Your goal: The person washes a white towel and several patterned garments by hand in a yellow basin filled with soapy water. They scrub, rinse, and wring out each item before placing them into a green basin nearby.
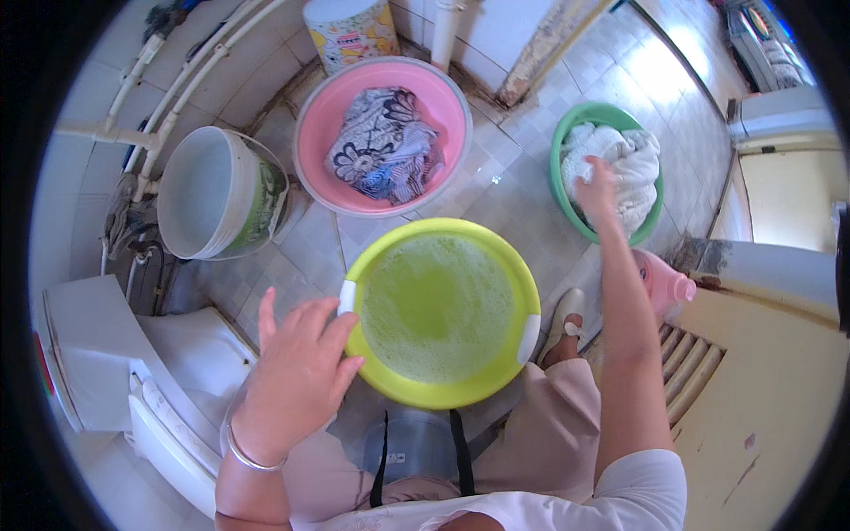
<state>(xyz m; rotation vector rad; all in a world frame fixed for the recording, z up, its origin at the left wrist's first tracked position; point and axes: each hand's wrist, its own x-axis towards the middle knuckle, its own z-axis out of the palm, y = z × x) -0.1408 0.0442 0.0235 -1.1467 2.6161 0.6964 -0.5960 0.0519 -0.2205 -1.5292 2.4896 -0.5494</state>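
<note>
Before me stands a yellow-green plastic basin (443,395) with white handle grips, holding sudsy water (435,299). My left hand (295,365) is at its left rim, fingers spread, the fingertips by the white grip (346,297); whether they touch it I cannot tell. A bracelet is on that wrist. My right hand (597,192) reaches out over a green basin (559,207) at the far right. Its fingers are apart and slightly blurred, at the white cloth (634,176) heaped inside. No cloth is visibly gripped.
A pink basin (312,176) holds patterned and striped clothes (385,146). Left of it is a white bucket (199,192) of water, near wall pipes (179,109). A pink bottle (664,282) stands by my right forearm. A white toilet (176,425) is at left.
</note>
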